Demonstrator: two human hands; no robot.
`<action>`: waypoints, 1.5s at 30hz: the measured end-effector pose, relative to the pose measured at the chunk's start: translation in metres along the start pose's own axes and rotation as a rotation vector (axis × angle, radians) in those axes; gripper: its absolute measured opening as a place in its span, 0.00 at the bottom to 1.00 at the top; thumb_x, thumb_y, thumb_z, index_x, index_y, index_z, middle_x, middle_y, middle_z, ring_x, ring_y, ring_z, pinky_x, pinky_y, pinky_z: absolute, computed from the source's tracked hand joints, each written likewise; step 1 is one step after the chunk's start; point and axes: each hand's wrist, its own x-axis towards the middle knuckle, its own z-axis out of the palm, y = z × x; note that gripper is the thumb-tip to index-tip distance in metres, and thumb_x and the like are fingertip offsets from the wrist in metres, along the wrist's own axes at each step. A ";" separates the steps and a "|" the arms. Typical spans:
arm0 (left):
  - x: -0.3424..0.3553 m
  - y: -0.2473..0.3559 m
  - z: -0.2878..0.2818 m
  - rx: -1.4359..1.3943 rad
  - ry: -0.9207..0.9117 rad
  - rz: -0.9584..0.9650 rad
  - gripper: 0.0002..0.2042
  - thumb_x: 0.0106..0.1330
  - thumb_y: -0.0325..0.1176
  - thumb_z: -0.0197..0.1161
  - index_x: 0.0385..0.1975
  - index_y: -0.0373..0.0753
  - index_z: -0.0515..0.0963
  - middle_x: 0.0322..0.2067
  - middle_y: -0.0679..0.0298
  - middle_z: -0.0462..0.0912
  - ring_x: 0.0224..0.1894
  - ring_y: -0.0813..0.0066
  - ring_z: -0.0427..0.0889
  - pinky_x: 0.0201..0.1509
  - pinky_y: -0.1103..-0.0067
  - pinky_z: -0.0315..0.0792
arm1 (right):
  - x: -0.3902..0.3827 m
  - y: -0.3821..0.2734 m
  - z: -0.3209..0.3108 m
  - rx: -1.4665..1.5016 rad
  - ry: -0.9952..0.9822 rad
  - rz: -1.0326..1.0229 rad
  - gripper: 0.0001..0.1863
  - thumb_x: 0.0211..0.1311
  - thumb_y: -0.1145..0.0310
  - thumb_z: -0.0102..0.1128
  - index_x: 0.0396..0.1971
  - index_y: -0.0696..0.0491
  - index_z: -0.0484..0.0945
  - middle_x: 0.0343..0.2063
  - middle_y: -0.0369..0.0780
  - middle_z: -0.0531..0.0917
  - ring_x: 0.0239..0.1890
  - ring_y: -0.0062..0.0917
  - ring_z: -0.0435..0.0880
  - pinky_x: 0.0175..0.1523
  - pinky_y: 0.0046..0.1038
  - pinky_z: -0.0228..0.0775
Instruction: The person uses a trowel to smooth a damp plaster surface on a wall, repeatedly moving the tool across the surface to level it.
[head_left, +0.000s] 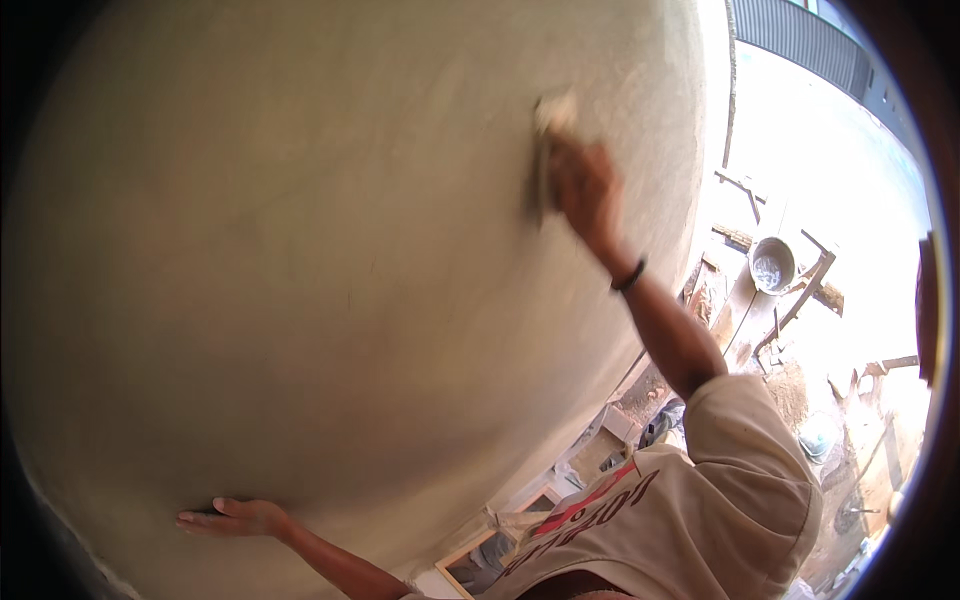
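A smooth beige plastered wall (330, 240) fills most of the head view. My right hand (585, 190) is raised high against it, shut on a flat plastering float (545, 150) pressed to the wall surface; the float looks blurred. A dark band sits on that wrist. My left hand (235, 518) rests low on the wall with its fingers stretched out flat, holding nothing. My beige short sleeve (740, 460) shows at the lower right.
Right of the wall's edge lies sunlit ground far below. A round metal pan (772, 265) with grey mix rests on wooden planks (745, 300). Scaffold timbers, rubble and a wooden frame (480, 555) lie below.
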 end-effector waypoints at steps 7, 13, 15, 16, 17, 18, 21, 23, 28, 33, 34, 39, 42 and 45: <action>0.002 -0.007 -0.011 0.066 0.023 0.059 0.32 0.76 0.51 0.35 0.68 0.28 0.55 0.69 0.40 0.53 0.71 0.43 0.53 0.73 0.57 0.50 | 0.099 -0.048 0.005 -0.061 -0.043 -0.383 0.18 0.57 0.73 0.59 0.48 0.43 0.81 0.40 0.38 0.82 0.39 0.32 0.77 0.43 0.34 0.69; 0.003 -0.002 0.002 0.014 0.039 0.052 0.30 0.77 0.48 0.34 0.70 0.31 0.53 0.71 0.45 0.50 0.73 0.49 0.49 0.74 0.59 0.47 | -0.004 0.108 -0.011 -0.050 0.196 0.263 0.16 0.61 0.69 0.54 0.48 0.53 0.81 0.36 0.46 0.83 0.42 0.39 0.81 0.48 0.39 0.72; -0.003 -0.009 0.000 0.036 0.038 0.025 0.30 0.77 0.49 0.35 0.69 0.30 0.53 0.70 0.45 0.51 0.73 0.49 0.50 0.74 0.59 0.48 | -0.062 0.041 0.001 0.007 0.004 0.226 0.17 0.57 0.76 0.58 0.48 0.51 0.81 0.31 0.41 0.81 0.37 0.34 0.78 0.46 0.35 0.72; 0.000 -0.004 -0.005 0.066 0.040 0.030 0.31 0.77 0.49 0.36 0.69 0.30 0.54 0.70 0.44 0.52 0.72 0.48 0.51 0.73 0.59 0.49 | -0.062 0.017 0.000 0.076 -0.029 -0.062 0.18 0.56 0.76 0.60 0.49 0.47 0.81 0.29 0.40 0.77 0.37 0.33 0.76 0.45 0.35 0.71; 0.000 -0.005 -0.007 0.100 0.034 0.033 0.31 0.76 0.50 0.37 0.68 0.29 0.55 0.69 0.43 0.53 0.72 0.47 0.52 0.73 0.58 0.49 | -0.041 -0.011 -0.009 0.068 -0.099 -0.137 0.20 0.57 0.74 0.61 0.50 0.43 0.81 0.30 0.39 0.74 0.38 0.32 0.76 0.44 0.36 0.69; 0.000 -0.008 -0.009 0.077 0.037 0.059 0.31 0.76 0.50 0.37 0.68 0.29 0.55 0.70 0.44 0.53 0.72 0.47 0.51 0.73 0.59 0.49 | -0.016 -0.013 -0.019 -0.007 -0.163 -0.123 0.19 0.57 0.73 0.62 0.50 0.42 0.81 0.31 0.40 0.73 0.38 0.31 0.76 0.45 0.37 0.69; -0.003 -0.011 -0.005 0.045 0.046 0.094 0.31 0.76 0.50 0.37 0.68 0.29 0.55 0.70 0.44 0.52 0.72 0.48 0.51 0.74 0.59 0.47 | 0.061 0.061 -0.022 0.018 -0.021 -0.074 0.16 0.60 0.70 0.59 0.49 0.45 0.80 0.31 0.44 0.78 0.34 0.34 0.77 0.39 0.37 0.72; -0.005 -0.013 0.001 0.043 0.046 0.076 0.31 0.76 0.49 0.38 0.68 0.29 0.55 0.70 0.45 0.52 0.73 0.48 0.50 0.74 0.60 0.46 | 0.073 0.108 -0.033 -0.031 0.144 0.175 0.16 0.61 0.70 0.57 0.50 0.49 0.80 0.31 0.44 0.83 0.35 0.37 0.79 0.40 0.37 0.74; 0.000 -0.002 -0.009 0.085 0.018 0.085 0.30 0.76 0.48 0.39 0.68 0.28 0.55 0.70 0.43 0.52 0.73 0.47 0.50 0.74 0.59 0.46 | -0.038 0.073 -0.008 0.046 0.035 0.042 0.17 0.61 0.69 0.59 0.51 0.47 0.80 0.31 0.43 0.80 0.36 0.34 0.78 0.45 0.36 0.71; -0.003 -0.012 -0.002 0.080 0.031 0.121 0.29 0.77 0.45 0.36 0.69 0.29 0.54 0.70 0.45 0.51 0.73 0.47 0.50 0.74 0.59 0.46 | 0.102 0.111 -0.032 -0.040 0.091 0.004 0.14 0.64 0.68 0.56 0.49 0.47 0.81 0.33 0.47 0.81 0.36 0.36 0.78 0.41 0.37 0.73; 0.000 -0.002 0.001 0.087 0.016 0.090 0.28 0.78 0.44 0.35 0.69 0.29 0.53 0.71 0.46 0.51 0.73 0.49 0.49 0.75 0.60 0.45 | 0.115 0.126 -0.043 -0.025 0.152 0.129 0.15 0.64 0.68 0.56 0.50 0.48 0.80 0.33 0.47 0.83 0.35 0.36 0.79 0.43 0.36 0.73; -0.006 -0.013 -0.012 0.106 0.023 0.064 0.30 0.77 0.47 0.37 0.68 0.29 0.55 0.70 0.44 0.52 0.72 0.46 0.50 0.74 0.58 0.46 | 0.009 0.092 -0.016 0.040 0.020 0.036 0.14 0.61 0.68 0.58 0.47 0.46 0.83 0.30 0.47 0.79 0.33 0.31 0.80 0.41 0.38 0.74; -0.004 -0.005 -0.003 0.087 0.043 0.077 0.30 0.77 0.49 0.38 0.69 0.29 0.54 0.70 0.44 0.52 0.73 0.47 0.50 0.74 0.58 0.46 | 0.091 0.103 -0.026 -0.111 -0.035 -0.004 0.14 0.61 0.67 0.58 0.47 0.46 0.83 0.31 0.46 0.80 0.33 0.34 0.80 0.41 0.38 0.74; -0.005 -0.014 0.003 0.106 0.040 0.103 0.31 0.77 0.50 0.36 0.69 0.29 0.53 0.70 0.44 0.52 0.73 0.47 0.49 0.74 0.58 0.46 | 0.148 0.112 -0.046 -0.040 0.112 0.041 0.15 0.63 0.67 0.54 0.48 0.49 0.82 0.34 0.44 0.82 0.34 0.39 0.79 0.41 0.38 0.73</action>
